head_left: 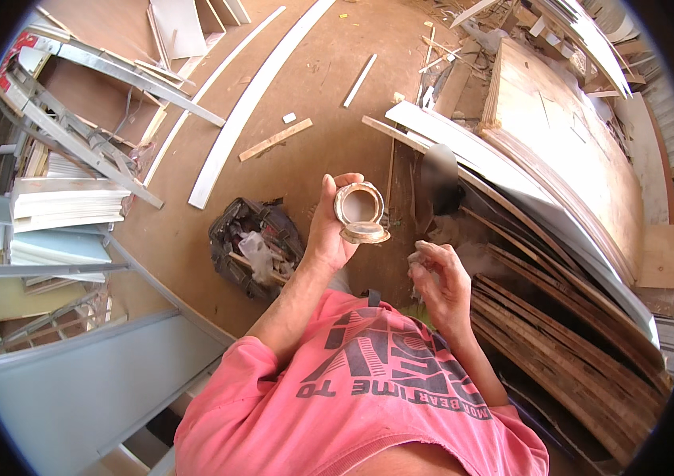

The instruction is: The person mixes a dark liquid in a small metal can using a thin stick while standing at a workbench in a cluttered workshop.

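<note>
Left hand (334, 235) grips a round, tan-and-white lidded container (378, 206) by its side, its disc-shaped lid (365, 231) open, aloft to the right of an open-topped, dark-grey fabric bag (221, 246). Right hand (443, 279), fingers curled, stands apart; whether it pinches anything cannot be told. Likely hazard: a loosened or tilted grip could drop the container or swing its lid shut.

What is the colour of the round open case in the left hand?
The round case is mostly brownish outside and paler inside; the head view shows it.
</note>
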A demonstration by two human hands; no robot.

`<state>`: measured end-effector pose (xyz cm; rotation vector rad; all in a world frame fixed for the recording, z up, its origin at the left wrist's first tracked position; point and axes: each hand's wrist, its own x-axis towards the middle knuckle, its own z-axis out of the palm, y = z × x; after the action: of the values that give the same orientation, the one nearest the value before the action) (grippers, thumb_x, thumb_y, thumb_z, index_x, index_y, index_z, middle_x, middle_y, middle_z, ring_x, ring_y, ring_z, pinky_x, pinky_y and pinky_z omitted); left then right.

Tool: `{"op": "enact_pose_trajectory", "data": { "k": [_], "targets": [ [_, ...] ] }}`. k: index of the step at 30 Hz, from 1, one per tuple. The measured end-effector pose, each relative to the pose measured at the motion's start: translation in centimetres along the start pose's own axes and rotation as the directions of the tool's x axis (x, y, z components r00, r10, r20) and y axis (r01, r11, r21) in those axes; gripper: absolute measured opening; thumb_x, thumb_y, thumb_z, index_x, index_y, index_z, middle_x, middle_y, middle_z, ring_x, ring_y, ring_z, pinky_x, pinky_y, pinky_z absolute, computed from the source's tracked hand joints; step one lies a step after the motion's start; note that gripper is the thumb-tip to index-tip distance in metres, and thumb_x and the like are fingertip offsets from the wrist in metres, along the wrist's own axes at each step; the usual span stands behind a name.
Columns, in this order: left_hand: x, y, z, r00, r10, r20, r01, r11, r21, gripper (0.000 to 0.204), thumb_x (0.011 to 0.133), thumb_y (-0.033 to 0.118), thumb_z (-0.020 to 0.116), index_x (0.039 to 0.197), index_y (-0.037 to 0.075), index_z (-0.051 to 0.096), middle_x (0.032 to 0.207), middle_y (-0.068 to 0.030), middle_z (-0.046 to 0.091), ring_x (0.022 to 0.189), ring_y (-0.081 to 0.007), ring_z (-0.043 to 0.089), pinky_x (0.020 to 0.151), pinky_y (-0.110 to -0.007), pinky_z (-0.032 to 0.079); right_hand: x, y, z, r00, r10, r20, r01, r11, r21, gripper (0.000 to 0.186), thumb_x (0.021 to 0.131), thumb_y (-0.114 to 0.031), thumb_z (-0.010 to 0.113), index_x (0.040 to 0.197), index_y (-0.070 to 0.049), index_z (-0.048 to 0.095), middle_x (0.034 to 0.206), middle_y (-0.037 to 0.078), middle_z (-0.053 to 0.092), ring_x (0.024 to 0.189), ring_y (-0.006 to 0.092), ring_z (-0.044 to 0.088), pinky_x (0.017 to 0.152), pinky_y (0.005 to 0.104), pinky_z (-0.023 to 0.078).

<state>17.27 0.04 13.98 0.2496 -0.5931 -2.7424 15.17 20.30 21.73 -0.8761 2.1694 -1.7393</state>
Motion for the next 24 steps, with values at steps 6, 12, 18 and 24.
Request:
{"op": "enact_pose_trajectory", "data": {
  "k": [6, 12, 18, 24],
  "targets": [
    [11.4, 5.5, -2.3, 0.997, -0.055, -0.046, 0.054, 0.998, -0.014, 0.050, 0.097, 0.053, 0.040, 0.116, 0.010, 0.058, 0.102, -0.0108, 0.063, 0.087, -0.0250, 0.062, 0.070, -0.036, 0.054, 14.8, -0.3, 6.6, 0.995, -0.091, 0.036, 0.092, 0.995, -0.030, 0.037, 0.080, 0.000, 0.069, 0.115, -0.005, 0.059, 0.088, 0.012, 0.060, 0.078, 0.0236, 0.063, 0.068, 0.0327, 0.050],
    [22.1, 16.1, -1.2, 0.990, -0.098, -0.100, 0.093, 0.994, -0.053, 0.053, 0.096, 0.057, 0.039, 0.116, 0.012, 0.057, 0.098, -0.0111, 0.062, 0.084, -0.0236, 0.061, 0.066, -0.032, 0.054, 28.4, -1.3, 13.0, 0.973, -0.229, 0.018, 0.229, 0.973, 0.013, 0.035, 0.080, 0.001, 0.069, 0.113, -0.005, 0.059, 0.098, 0.013, 0.062, 0.085, 0.0256, 0.065, 0.070, 0.0328, 0.052],
    [29.8, 24.1, -1.4, 0.978, -0.171, -0.117, 0.164, 0.984, -0.064, 0.064, 0.092, 0.064, 0.040, 0.109, 0.006, 0.057, 0.089, -0.0140, 0.061, 0.073, -0.0206, 0.062, 0.054, -0.029, 0.057, 38.3, -0.6, 17.2, 0.952, -0.303, 0.037, 0.291, 0.937, 0.192, 0.026, 0.083, 0.000, 0.067, 0.109, -0.003, 0.062, 0.106, 0.015, 0.064, 0.090, 0.0245, 0.064, 0.074, 0.0312, 0.051],
    [38.0, 26.9, -0.5, 0.977, -0.190, -0.092, 0.184, 0.980, -0.074, 0.069, 0.090, 0.070, 0.035, 0.106, 0.006, 0.056, 0.084, -0.0091, 0.060, 0.069, -0.0166, 0.059, 0.052, -0.029, 0.052, 46.5, 0.8, 18.0, 0.989, -0.118, 0.085, 0.078, 0.922, 0.378, 0.017, 0.087, 0.002, 0.063, 0.104, 0.000, 0.063, 0.108, 0.013, 0.061, 0.097, 0.0179, 0.059, 0.085, 0.0287, 0.047]
  ]
}}
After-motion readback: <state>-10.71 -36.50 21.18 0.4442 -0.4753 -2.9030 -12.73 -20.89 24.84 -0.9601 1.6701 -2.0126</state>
